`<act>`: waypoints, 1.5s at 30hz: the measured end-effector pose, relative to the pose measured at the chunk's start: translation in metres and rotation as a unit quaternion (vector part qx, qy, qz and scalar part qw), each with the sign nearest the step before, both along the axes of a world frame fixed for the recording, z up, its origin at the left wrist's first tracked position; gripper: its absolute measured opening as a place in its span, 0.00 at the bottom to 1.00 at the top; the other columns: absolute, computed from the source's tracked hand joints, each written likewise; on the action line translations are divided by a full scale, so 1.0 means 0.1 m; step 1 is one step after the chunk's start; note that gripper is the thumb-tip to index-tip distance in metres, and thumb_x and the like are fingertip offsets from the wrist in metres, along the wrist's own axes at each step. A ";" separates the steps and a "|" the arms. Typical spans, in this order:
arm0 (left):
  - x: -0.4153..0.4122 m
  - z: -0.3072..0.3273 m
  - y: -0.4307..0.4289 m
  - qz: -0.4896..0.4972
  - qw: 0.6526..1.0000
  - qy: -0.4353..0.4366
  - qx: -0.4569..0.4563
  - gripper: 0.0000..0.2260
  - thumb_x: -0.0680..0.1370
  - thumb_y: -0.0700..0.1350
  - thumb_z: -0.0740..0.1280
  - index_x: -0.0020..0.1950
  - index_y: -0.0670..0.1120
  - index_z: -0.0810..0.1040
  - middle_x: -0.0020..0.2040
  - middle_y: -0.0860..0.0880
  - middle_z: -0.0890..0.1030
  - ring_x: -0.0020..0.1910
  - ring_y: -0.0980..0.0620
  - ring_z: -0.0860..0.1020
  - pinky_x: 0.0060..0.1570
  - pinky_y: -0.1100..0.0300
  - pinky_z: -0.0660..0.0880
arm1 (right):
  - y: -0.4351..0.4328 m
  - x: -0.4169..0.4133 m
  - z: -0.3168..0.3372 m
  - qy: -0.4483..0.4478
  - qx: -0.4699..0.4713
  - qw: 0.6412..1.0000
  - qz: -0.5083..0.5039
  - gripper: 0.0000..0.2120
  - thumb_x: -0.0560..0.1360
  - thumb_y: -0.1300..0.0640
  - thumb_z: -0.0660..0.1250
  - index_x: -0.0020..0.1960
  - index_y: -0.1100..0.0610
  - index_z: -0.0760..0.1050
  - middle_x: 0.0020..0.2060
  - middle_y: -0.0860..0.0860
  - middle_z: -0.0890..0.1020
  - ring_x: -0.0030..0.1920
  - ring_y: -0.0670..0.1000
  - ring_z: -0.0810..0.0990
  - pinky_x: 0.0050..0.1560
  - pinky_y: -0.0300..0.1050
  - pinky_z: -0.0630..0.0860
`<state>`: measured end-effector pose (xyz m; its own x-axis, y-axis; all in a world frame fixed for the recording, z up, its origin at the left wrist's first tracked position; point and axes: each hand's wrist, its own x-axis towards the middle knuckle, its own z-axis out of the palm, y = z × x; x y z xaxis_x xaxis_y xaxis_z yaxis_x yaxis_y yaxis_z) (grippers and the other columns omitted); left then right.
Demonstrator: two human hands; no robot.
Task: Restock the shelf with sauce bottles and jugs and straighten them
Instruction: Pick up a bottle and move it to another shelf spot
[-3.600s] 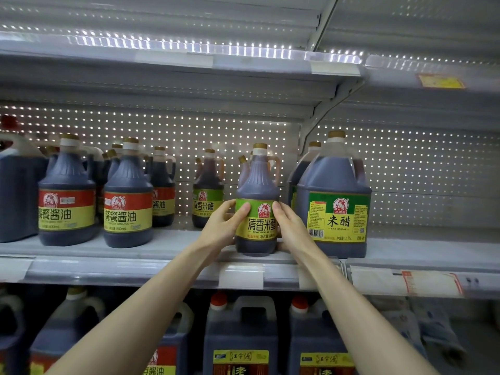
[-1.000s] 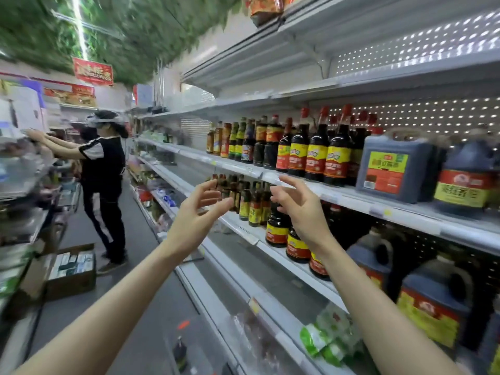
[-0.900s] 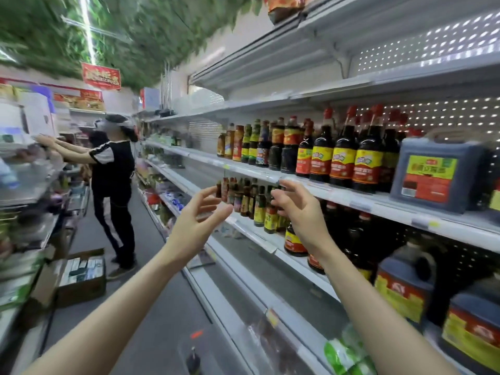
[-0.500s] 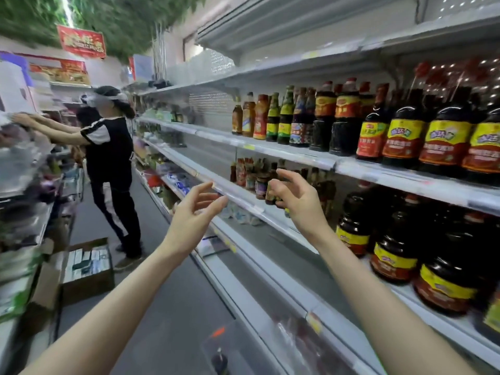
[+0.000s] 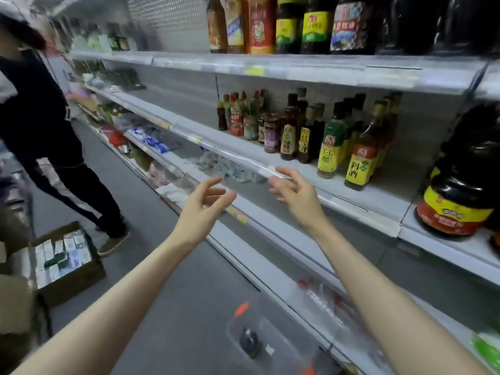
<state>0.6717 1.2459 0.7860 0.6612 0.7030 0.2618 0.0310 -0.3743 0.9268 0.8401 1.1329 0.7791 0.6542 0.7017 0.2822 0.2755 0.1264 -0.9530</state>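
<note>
My left hand (image 5: 204,205) and my right hand (image 5: 293,189) are raised in front of the shelf, fingers loosely spread, holding nothing. Both hover just short of the middle shelf's front rail (image 5: 243,161). Behind the right hand stands a row of sauce bottles (image 5: 303,133), among them a green-capped vinegar bottle (image 5: 331,147) and a yellow-labelled cooking wine bottle (image 5: 361,161). A dark round jug (image 5: 460,190) with a red and yellow label sits at the far right. More bottles (image 5: 284,25) line the shelf above.
Another person (image 5: 46,125) in dark clothes stands in the aisle at left, near an open cardboard box (image 5: 62,262) of small packs on the floor. A clear plastic bin (image 5: 267,339) lies below my arms. Bagged goods fill the lower shelves (image 5: 162,144).
I let go of the jug I held with both hands and turned left down the aisle. My view has since dropped and moved along the shelf; both hands stay raised and free.
</note>
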 end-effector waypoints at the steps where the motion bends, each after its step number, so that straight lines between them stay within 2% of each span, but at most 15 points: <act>1: 0.10 -0.12 0.20 -0.006 1.000 0.015 -0.011 0.24 0.71 0.58 0.71 0.65 0.54 0.71 0.56 0.52 0.80 0.54 0.60 0.78 0.47 0.70 0.72 | 0.16 0.07 -0.14 0.012 -0.013 1.000 -0.008 0.13 0.78 0.53 0.66 0.62 0.50 0.72 0.49 0.45 0.81 0.54 0.49 0.81 0.61 0.50 0.76; 5: 0.51 -0.63 0.85 -0.029 0.995 0.056 -0.074 0.27 0.66 0.59 0.70 0.62 0.53 0.73 0.51 0.55 0.80 0.46 0.65 0.77 0.48 0.67 0.71 | 0.64 0.36 -0.69 0.055 -0.068 0.995 -0.044 0.14 0.78 0.53 0.67 0.63 0.52 0.73 0.40 0.43 0.83 0.47 0.47 0.82 0.58 0.48 0.76; 9: 0.84 -1.21 1.31 -0.062 0.986 0.099 -0.119 0.23 0.73 0.53 0.71 0.65 0.49 0.73 0.51 0.54 0.80 0.48 0.62 0.77 0.49 0.65 0.73 | 0.94 0.59 -1.22 0.106 -0.113 0.984 -0.086 0.11 0.77 0.54 0.67 0.59 0.51 0.73 0.43 0.47 0.83 0.46 0.47 0.81 0.55 0.47 0.76; 13: 1.21 -1.98 1.73 -0.121 0.964 0.172 -0.165 0.26 0.68 0.58 0.68 0.64 0.50 0.73 0.53 0.51 0.80 0.49 0.60 0.78 0.48 0.66 0.72 | 1.19 0.74 -1.96 0.167 -0.163 0.960 -0.156 0.12 0.78 0.55 0.66 0.61 0.55 0.74 0.45 0.50 0.82 0.39 0.36 0.80 0.38 0.28 0.73; 15: 1.35 -2.41 1.92 -0.151 0.949 0.205 -0.186 0.24 0.69 0.57 0.69 0.63 0.51 0.73 0.53 0.50 0.80 0.48 0.60 0.78 0.47 0.67 0.71 | 1.30 0.78 -2.38 0.197 -0.181 0.943 -0.198 0.11 0.78 0.57 0.66 0.60 0.56 0.74 0.44 0.49 0.82 0.39 0.38 0.80 0.42 0.31 0.74; 19: 1.55 -3.30 2.24 -0.211 0.912 0.286 -0.204 0.18 0.76 0.47 0.70 0.64 0.47 0.73 0.52 0.48 0.80 0.44 0.65 0.78 0.43 0.72 0.72 | 1.46 0.71 -3.23 0.271 -0.213 0.900 -0.265 0.09 0.77 0.55 0.67 0.57 0.52 0.75 0.46 0.52 0.82 0.47 0.51 0.81 0.53 0.44 0.76; 24: 1.62 -4.37 2.37 -0.244 0.876 0.348 -0.228 0.11 0.77 0.39 0.69 0.58 0.46 0.74 0.42 0.50 0.78 0.33 0.69 0.77 0.37 0.74 0.71 | 1.56 0.49 -4.28 0.343 -0.226 0.850 -0.331 0.09 0.77 0.57 0.67 0.57 0.56 0.76 0.46 0.53 0.82 0.45 0.50 0.81 0.50 0.39 0.75; 28: 1.57 -5.21 2.34 -0.233 0.849 0.398 -0.257 0.14 0.74 0.47 0.73 0.57 0.49 0.74 0.42 0.53 0.81 0.36 0.67 0.76 0.39 0.71 0.71 | 1.56 0.26 -5.21 0.387 -0.259 0.819 -0.335 0.09 0.77 0.52 0.67 0.56 0.51 0.75 0.47 0.50 0.82 0.50 0.49 0.82 0.55 0.44 0.76; 32: 1.46 -6.08 2.25 -0.208 0.823 0.436 -0.299 0.12 0.77 0.44 0.69 0.59 0.47 0.74 0.44 0.52 0.79 0.42 0.59 0.77 0.39 0.68 0.71 | 1.57 0.03 -6.13 0.424 -0.276 0.797 -0.330 0.11 0.78 0.56 0.66 0.58 0.57 0.74 0.45 0.47 0.81 0.42 0.37 0.80 0.45 0.30 0.74; 34: 1.41 -6.47 2.22 -0.189 0.815 0.447 -0.316 0.11 0.77 0.42 0.68 0.58 0.46 0.73 0.44 0.51 0.78 0.42 0.57 0.75 0.37 0.71 0.71 | 1.59 -0.05 -6.57 0.439 -0.288 0.780 -0.340 0.12 0.77 0.57 0.67 0.59 0.60 0.74 0.46 0.50 0.81 0.44 0.42 0.80 0.47 0.33 0.74; 36: 1.35 -6.83 2.20 -0.174 0.811 0.455 -0.324 0.10 0.77 0.41 0.68 0.58 0.45 0.73 0.43 0.51 0.77 0.41 0.57 0.75 0.34 0.74 0.71 | 1.59 -0.13 -7.03 0.450 -0.291 0.768 -0.352 0.12 0.76 0.58 0.68 0.57 0.61 0.76 0.45 0.51 0.81 0.47 0.48 0.80 0.51 0.42 0.74; 38: 1.28 -7.14 2.19 -0.176 0.805 0.466 -0.322 0.10 0.77 0.42 0.67 0.57 0.46 0.73 0.44 0.51 0.77 0.42 0.56 0.75 0.34 0.72 0.71 | 1.61 -0.21 -7.43 0.462 -0.291 0.754 -0.365 0.05 0.75 0.60 0.69 0.50 0.56 0.76 0.42 0.48 0.81 0.44 0.45 0.80 0.50 0.40 0.74; 40: 1.23 -7.41 2.20 -0.182 0.802 0.470 -0.321 0.10 0.78 0.43 0.67 0.58 0.47 0.73 0.46 0.51 0.77 0.43 0.58 0.76 0.35 0.72 0.71 | 1.63 -0.27 -7.75 0.468 -0.294 0.751 -0.362 0.07 0.75 0.62 0.70 0.45 0.51 0.75 0.40 0.46 0.81 0.41 0.41 0.80 0.47 0.35 0.73; 43: 1.18 -7.70 2.22 -0.182 0.800 0.474 -0.319 0.10 0.78 0.44 0.66 0.58 0.48 0.73 0.47 0.51 0.78 0.45 0.59 0.76 0.38 0.70 0.71 | 1.65 -0.38 -8.13 0.476 -0.304 0.746 -0.352 0.04 0.75 0.58 0.71 0.47 0.54 0.77 0.45 0.54 0.83 0.47 0.49 0.80 0.52 0.44 0.74; 45: 1.15 -7.84 2.22 -0.181 0.799 0.476 -0.319 0.10 0.78 0.45 0.66 0.58 0.48 0.73 0.47 0.50 0.78 0.46 0.56 0.77 0.40 0.67 0.71 | 1.65 -0.44 -8.29 0.476 -0.317 0.744 -0.346 0.08 0.75 0.55 0.71 0.49 0.59 0.78 0.46 0.57 0.83 0.47 0.50 0.80 0.51 0.45 0.74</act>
<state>0.7869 1.4677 0.0015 0.5382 0.2098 -0.8163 0.8321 0.0215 0.5541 0.7960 1.2974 -0.0500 0.6118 -0.1014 -0.7845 -0.7726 -0.2898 -0.5650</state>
